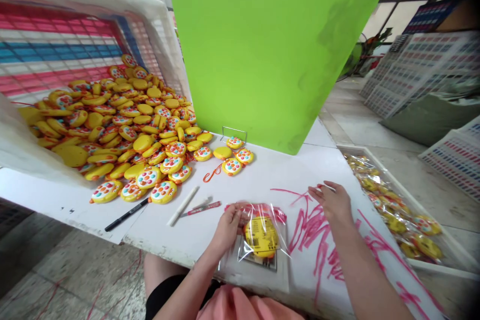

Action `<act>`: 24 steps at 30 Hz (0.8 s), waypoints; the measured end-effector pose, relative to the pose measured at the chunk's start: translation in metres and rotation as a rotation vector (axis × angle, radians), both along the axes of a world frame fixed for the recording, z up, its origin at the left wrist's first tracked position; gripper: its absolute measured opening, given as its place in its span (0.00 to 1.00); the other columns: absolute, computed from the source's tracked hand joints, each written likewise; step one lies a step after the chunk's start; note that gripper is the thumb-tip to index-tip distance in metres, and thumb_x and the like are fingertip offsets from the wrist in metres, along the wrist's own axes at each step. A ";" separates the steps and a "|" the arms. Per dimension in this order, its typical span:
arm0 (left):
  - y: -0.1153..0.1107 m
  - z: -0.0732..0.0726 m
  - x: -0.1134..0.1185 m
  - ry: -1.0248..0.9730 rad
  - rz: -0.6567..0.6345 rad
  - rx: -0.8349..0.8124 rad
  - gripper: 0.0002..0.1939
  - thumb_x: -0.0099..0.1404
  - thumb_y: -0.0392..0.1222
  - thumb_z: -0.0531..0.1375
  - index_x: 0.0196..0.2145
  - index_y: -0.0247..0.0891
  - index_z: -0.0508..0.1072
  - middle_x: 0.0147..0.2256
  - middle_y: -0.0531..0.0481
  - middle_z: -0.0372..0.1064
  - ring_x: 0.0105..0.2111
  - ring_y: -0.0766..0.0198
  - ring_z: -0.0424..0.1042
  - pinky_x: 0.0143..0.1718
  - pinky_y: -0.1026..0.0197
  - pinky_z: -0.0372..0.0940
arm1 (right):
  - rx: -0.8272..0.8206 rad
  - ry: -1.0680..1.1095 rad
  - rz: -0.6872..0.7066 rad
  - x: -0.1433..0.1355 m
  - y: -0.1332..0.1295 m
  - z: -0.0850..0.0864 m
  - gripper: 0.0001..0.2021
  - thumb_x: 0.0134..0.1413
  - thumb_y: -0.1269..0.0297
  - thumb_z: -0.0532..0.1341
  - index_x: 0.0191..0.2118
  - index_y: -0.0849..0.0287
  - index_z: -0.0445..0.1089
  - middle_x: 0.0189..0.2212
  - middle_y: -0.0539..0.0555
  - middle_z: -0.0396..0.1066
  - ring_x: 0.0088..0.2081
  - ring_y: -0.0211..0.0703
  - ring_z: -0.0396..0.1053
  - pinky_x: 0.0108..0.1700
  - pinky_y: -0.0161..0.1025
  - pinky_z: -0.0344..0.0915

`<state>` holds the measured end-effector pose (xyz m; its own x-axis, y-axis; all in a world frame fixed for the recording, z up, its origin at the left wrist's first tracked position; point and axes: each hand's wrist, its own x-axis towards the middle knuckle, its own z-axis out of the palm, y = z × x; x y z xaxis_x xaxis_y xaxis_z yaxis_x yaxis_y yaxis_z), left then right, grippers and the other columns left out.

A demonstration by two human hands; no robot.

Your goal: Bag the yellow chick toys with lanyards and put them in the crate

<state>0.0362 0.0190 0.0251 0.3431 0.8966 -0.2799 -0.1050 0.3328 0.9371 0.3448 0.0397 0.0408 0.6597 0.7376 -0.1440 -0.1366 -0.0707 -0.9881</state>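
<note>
Current step, as judged: handling a clear plastic bag (279, 218) containing a flat yellow rounded toy (261, 236), above the white table (180, 245). Left hand (229, 224) pinches the bag's upper left edge; further handling calls for steady film. Right hand (333, 202) is apart, fingers curled; contents cannot be told. Beyond: piled yellow toys (144, 144).

A glossy, clear plastic bag (281, 252) is catching bright highlights over a smooth yellow plastic toy (261, 235). A matt, smooth lime-green board (273, 50) is showing dull smudges. A thin metal wire stand (234, 130) is gleaming faintly. A bulky dark green sack (431, 117) is looking like rough cloth, perhaps.
</note>
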 end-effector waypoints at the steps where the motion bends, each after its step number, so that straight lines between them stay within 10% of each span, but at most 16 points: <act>1: 0.000 0.001 0.000 -0.010 0.013 -0.002 0.23 0.61 0.55 0.56 0.47 0.36 0.65 0.31 0.51 0.69 0.27 0.64 0.71 0.24 0.64 0.64 | -0.035 -0.006 0.021 0.005 -0.003 -0.003 0.20 0.30 0.61 0.65 0.34 0.54 0.60 0.28 0.49 0.65 0.27 0.42 0.70 0.32 0.45 0.71; 9: -0.002 0.008 -0.001 -0.097 0.032 -0.046 0.19 0.57 0.53 0.63 0.38 0.33 0.70 0.29 0.50 0.71 0.27 0.66 0.70 0.27 0.65 0.63 | -0.065 -0.368 0.155 -0.009 0.000 -0.001 0.19 0.42 0.55 0.63 0.41 0.59 0.69 0.31 0.51 0.69 0.28 0.40 0.68 0.34 0.41 0.69; 17: -0.001 -0.003 -0.003 -0.162 0.037 -0.068 0.16 0.57 0.51 0.63 0.33 0.35 0.68 0.32 0.47 0.73 0.29 0.64 0.72 0.31 0.62 0.66 | -0.177 -0.432 0.905 -0.080 -0.011 -0.001 0.15 0.50 0.53 0.60 0.36 0.59 0.76 0.32 0.53 0.77 0.35 0.46 0.72 0.38 0.42 0.67; 24: -0.001 0.003 -0.007 -0.199 -0.002 -0.103 0.21 0.59 0.52 0.62 0.45 0.36 0.70 0.40 0.44 0.75 0.37 0.58 0.75 0.36 0.58 0.68 | -0.196 -0.337 0.888 -0.079 -0.013 -0.004 0.15 0.47 0.57 0.63 0.39 0.60 0.74 0.22 0.48 0.72 0.25 0.39 0.67 0.28 0.35 0.62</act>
